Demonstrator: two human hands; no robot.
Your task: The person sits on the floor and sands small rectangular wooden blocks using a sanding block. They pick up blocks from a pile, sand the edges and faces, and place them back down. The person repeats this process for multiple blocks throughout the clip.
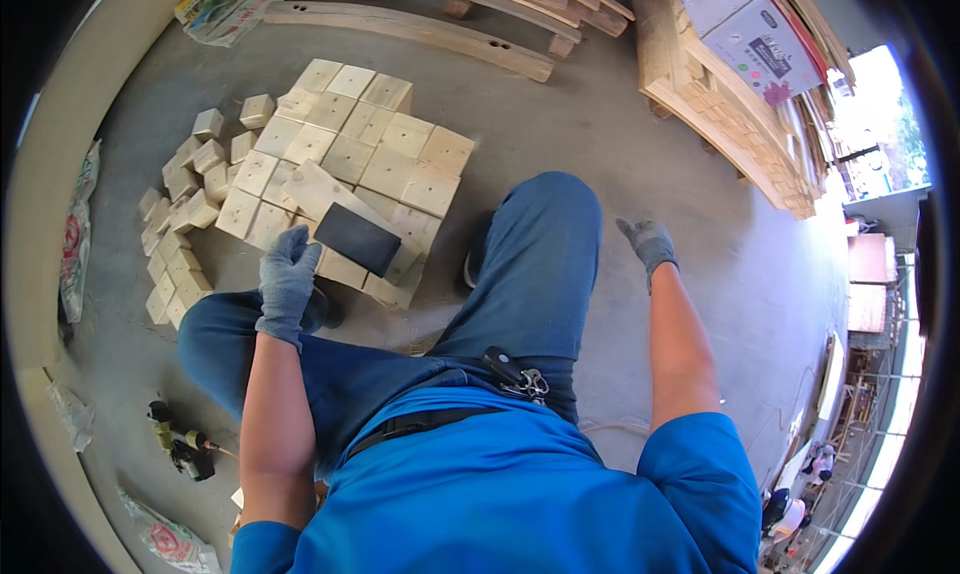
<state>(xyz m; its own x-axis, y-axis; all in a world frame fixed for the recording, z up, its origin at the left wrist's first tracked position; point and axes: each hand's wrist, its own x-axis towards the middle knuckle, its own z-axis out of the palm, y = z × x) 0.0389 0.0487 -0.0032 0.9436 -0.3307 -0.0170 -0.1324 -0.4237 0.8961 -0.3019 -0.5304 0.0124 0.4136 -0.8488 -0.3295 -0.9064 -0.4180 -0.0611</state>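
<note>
My left hand [287, 278], in a grey glove, is closed beside the near left edge of a block stack. Whatever its curled fingers may hold is hidden. Just right of it, a flat dark rectangular piece [358, 239] lies across a pale wooden board [318, 190], which rests slantwise on the stack. The stack is made of square-ended wooden blocks [348, 159] packed in rows, several with a small dark mark on the end. My right hand [650, 244], gloved too, hangs above the floor right of my knee, fingers apart and holding nothing visible.
Loose wooden blocks [183, 199] are heaped left of the stack. A power tool with a hose [182, 441] lies at lower left. Long timbers [410, 36] lie at the back. Stacked wood [715, 94] carrying a cardboard box [765, 49] stands at far right.
</note>
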